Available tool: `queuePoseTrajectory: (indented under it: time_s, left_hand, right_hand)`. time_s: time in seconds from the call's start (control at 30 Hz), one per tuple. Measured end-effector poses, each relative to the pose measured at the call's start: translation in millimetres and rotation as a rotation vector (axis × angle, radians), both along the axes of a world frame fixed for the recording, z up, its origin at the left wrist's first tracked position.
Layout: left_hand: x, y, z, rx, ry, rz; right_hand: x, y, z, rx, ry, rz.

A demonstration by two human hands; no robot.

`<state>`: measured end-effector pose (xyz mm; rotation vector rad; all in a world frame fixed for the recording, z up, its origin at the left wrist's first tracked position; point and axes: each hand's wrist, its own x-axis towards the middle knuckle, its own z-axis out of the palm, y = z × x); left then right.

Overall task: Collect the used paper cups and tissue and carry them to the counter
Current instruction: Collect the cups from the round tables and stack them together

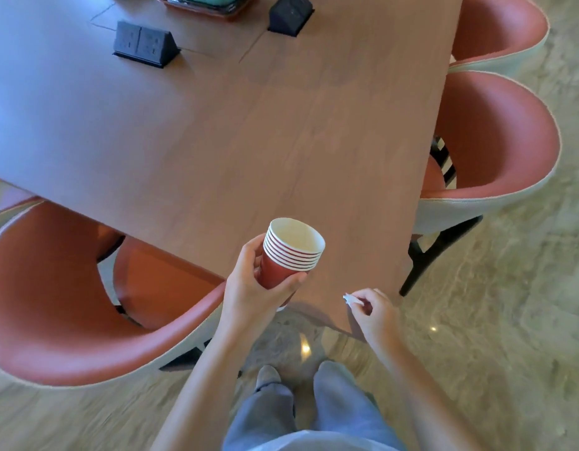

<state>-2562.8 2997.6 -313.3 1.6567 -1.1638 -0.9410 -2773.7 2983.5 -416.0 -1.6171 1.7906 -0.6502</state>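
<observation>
A stack of several red paper cups (289,252) with white rims and insides sits tilted in my left hand (249,284), which is wrapped around the lowest cup above the near corner of the wooden table (216,141). My right hand (371,309) hovers at the table's near corner, fingers pinched on a small crumpled white tissue (349,299). Only a bit of the tissue shows past my fingertips.
Red shell chairs surround the table: one at the near left (70,304), two on the right (496,148). Two black socket boxes (145,43) and a tray (210,8) sit at the far end. Marble floor lies to the right and below me.
</observation>
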Motion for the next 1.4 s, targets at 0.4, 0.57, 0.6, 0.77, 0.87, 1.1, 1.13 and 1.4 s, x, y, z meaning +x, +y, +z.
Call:
queuePoseTrajectory:
  time_s: [0.4, 0.57, 0.6, 0.77, 0.87, 1.1, 1.13, 1.4]
  left_hand:
    - [-24, 40, 29, -0.084, 0.043, 0.398]
    - [-32, 61, 38, -0.127, 0.078, 0.566]
    - [-34, 65, 40, -0.134, 0.086, 0.593]
    - [-35, 92, 46, -0.184, 0.107, 0.75]
    - [-32, 116, 49, -0.218, 0.109, 0.844]
    - [-22, 177, 57, -0.267, 0.111, 1.086]
    - [-21, 188, 59, -0.271, 0.11, 1.103]
    - [-25, 298, 65, -0.351, 0.097, 1.301]
  right_hand:
    - [17, -57, 87, 0.127, -0.547, 0.393]
    - [32, -68, 105, 0.107, -0.61, 0.601]
    - [36, -69, 107, 0.096, -0.615, 0.633]
    - [65, -63, 111, 0.061, -0.626, 0.782]
    - [88, -52, 110, 0.04, -0.599, 0.867]
    - [133, 2, 129, -0.021, -0.57, 1.095]
    - [138, 11, 134, -0.024, -0.568, 1.131]
    - [162, 110, 159, 0.034, -0.627, 1.371]
